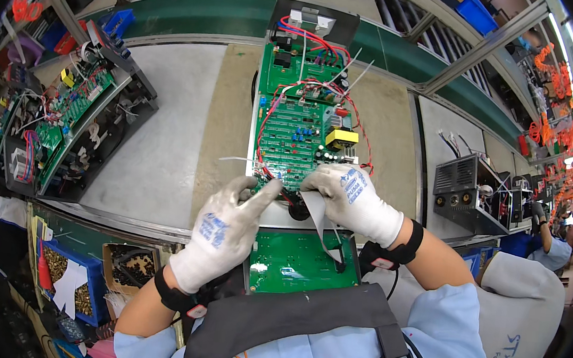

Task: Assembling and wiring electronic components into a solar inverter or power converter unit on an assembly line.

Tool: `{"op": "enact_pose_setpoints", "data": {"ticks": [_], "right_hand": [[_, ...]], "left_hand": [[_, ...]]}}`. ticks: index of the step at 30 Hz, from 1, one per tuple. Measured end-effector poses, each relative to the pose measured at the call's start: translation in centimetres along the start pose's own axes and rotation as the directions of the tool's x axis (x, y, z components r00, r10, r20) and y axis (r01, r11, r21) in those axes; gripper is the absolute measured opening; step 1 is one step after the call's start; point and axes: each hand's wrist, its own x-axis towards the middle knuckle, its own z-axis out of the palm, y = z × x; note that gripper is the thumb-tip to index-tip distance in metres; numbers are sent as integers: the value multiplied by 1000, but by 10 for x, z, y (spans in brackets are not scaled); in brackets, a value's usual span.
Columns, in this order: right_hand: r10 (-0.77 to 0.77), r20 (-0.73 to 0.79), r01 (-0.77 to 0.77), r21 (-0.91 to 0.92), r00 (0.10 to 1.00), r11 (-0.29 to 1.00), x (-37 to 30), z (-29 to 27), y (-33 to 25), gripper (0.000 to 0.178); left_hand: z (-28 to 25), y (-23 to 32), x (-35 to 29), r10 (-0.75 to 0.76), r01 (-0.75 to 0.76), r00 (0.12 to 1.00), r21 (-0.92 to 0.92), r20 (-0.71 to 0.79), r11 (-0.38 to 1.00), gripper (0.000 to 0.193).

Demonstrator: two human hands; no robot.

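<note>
A green circuit board assembly (285, 126) with red wires and a yellow transformer (342, 139) lies in front of me. At its near end my right hand (351, 196), in a white glove, pinches a flat grey ribbon cable (319, 217). The ribbon runs down to a black connector (339, 260) at the right of a second green board (295, 267), close to my body. My left hand (226, 221), gloved too, reaches to the near left corner of the large board. Its fingers are apart, and nothing shows between them; their tips overlap the board's edge.
Opened dark chassis with boards (72, 121) stand at the left; another black chassis (470, 191) sits at the right. Below left are a blue bin of small brass-coloured parts (89, 298) and a cardboard box of black pieces (130, 267). A co-worker (556, 239) is at the far right.
</note>
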Motion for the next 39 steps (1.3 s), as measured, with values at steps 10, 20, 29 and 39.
{"op": "enact_pose_setpoints", "data": {"ticks": [10, 20, 29, 39], "right_hand": [[59, 47, -59, -17, 997, 998, 2, 2, -5, 19], [-5, 154, 16, -71, 988, 997, 7, -5, -6, 20], [-59, 255, 85, -94, 965, 992, 8, -7, -4, 22], [-32, 237, 56, -93, 971, 994, 6, -5, -5, 36]], "left_hand": [[13, -14, 7, -25, 30, 998, -85, 61, 996, 36], [19, -15, 9, -59, 60, 996, -14, 73, 998, 37], [18, -16, 13, -57, 57, 994, -4, 90, 998, 41], [20, -16, 12, -34, 33, 999, 40, 33, 999, 39]]}}
